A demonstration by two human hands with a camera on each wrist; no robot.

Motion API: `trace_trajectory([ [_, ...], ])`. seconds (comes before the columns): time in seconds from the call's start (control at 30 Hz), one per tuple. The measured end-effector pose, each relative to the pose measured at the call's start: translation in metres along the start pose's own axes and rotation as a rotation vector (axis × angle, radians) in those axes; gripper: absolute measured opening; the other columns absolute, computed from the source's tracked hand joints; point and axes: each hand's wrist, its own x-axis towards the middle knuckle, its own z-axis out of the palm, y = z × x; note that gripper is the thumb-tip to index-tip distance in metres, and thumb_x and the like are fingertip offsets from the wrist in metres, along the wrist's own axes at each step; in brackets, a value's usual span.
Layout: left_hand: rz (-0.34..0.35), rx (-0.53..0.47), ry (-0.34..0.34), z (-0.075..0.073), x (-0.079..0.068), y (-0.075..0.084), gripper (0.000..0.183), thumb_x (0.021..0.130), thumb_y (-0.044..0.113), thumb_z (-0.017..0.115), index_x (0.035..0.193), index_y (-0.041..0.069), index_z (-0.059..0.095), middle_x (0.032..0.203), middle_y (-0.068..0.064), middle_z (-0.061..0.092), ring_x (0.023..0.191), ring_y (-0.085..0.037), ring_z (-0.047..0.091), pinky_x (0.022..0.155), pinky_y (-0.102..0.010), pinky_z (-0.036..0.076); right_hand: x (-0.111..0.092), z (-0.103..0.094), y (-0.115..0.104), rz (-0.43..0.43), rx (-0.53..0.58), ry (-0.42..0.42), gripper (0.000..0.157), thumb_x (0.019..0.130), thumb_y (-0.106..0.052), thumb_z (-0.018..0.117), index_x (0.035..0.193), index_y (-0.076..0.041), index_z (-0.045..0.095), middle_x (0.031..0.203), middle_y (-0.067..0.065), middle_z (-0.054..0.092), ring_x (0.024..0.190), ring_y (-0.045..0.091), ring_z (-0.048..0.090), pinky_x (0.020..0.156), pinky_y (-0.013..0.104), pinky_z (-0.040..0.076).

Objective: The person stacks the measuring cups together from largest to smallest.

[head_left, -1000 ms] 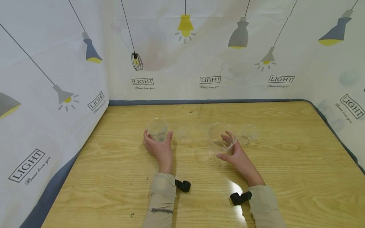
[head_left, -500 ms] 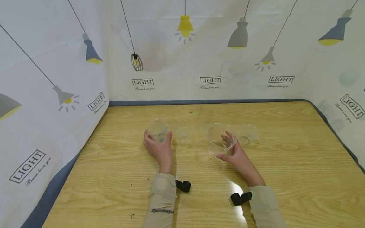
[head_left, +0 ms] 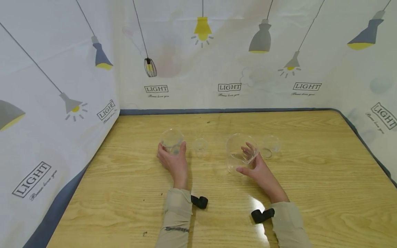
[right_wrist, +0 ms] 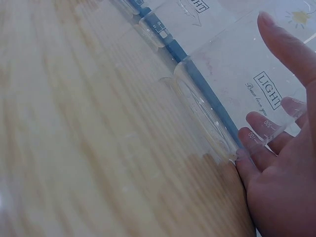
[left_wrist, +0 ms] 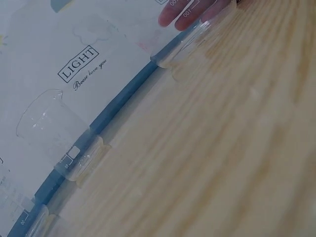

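In the head view my left hand [head_left: 174, 165] has its thumb and fingers round the sides of a clear glass beaker [head_left: 171, 137]. My right hand [head_left: 258, 172] curves round the right side of a larger clear beaker [head_left: 233, 148], thumb at its front. In the right wrist view, fingers [right_wrist: 266, 153] show through this larger beaker's graduated wall, and the thumb [right_wrist: 286, 47] points up. A small beaker [head_left: 200, 144] stands between the hands, and another small clear vessel [head_left: 272, 142] stands right of the larger beaker. The left wrist view leaves my left hand out.
All the glassware stands on a wood-grain table [head_left: 124, 193]. Behind and at both sides hangs a white sheet [head_left: 186, 69] with printed lamps. Its blue lower border [head_left: 201, 111] runs along the table's far edge. Black wrist straps [head_left: 200, 202] sit at the sleeve cuffs.
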Motion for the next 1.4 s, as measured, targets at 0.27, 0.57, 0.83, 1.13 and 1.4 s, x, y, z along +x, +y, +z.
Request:
trace_trajectory([
  [0.27, 0.011, -0.036, -0.017, -0.002, -0.001, -0.002, 0.082, 0.068, 0.050, 0.071, 0.133, 0.019, 0.030, 0.128, -0.004, 0.033, 0.118, -0.022, 0.030, 0.097, -0.041, 0.024, 0.001, 0.000, 0.004, -0.009, 0.000, -0.002, 0.088, 0.077, -0.006, 0.069, 0.143, -0.013, 0.010, 0.143, 0.015, 0.024, 0.131, 0.028, 0.018, 0.104, 0.048, 0.013],
  [0.57, 0.050, -0.078, -0.041, -0.004, -0.001, -0.004, 0.083, 0.068, 0.051, 0.071, 0.132, 0.018, 0.031, 0.130, -0.004, 0.034, 0.119, -0.022, 0.030, 0.098, -0.042, 0.022, 0.004, -0.001, 0.013, -0.043, 0.005, 0.003, 0.089, 0.077, -0.004, 0.069, 0.143, -0.014, 0.011, 0.143, 0.015, 0.025, 0.131, 0.027, 0.018, 0.104, 0.048, 0.013],
  [0.83, 0.040, -0.086, -0.095, -0.006, -0.002, -0.002, 0.081, 0.067, 0.052, 0.070, 0.131, 0.021, 0.032, 0.130, 0.000, 0.034, 0.120, -0.020, 0.029, 0.098, -0.042, 0.022, 0.003, -0.001, 0.011, -0.029, 0.003, 0.006, 0.088, 0.077, -0.007, 0.069, 0.143, -0.014, 0.011, 0.143, 0.012, 0.026, 0.132, 0.025, 0.018, 0.104, 0.046, 0.012],
  [1.13, 0.062, -0.012, -0.172, -0.009, 0.000, -0.002, 0.079, 0.066, 0.051, 0.072, 0.130, 0.022, 0.036, 0.127, 0.000, 0.040, 0.117, -0.019, 0.031, 0.094, -0.049, 0.018, 0.004, -0.002, 0.012, -0.018, -0.025, 0.001, 0.089, 0.077, -0.012, 0.071, 0.143, -0.016, 0.011, 0.143, 0.010, 0.026, 0.131, 0.024, 0.019, 0.104, 0.046, 0.014],
  [1.4, 0.048, -0.046, -0.262, -0.014, 0.001, -0.004, 0.078, 0.067, 0.051, 0.072, 0.130, 0.024, 0.035, 0.128, 0.002, 0.038, 0.118, -0.018, 0.029, 0.096, -0.046, 0.021, 0.003, -0.002, 0.011, 0.001, -0.027, 0.003, 0.089, 0.077, -0.014, 0.070, 0.143, -0.019, 0.011, 0.143, 0.007, 0.026, 0.131, 0.021, 0.019, 0.104, 0.046, 0.014],
])
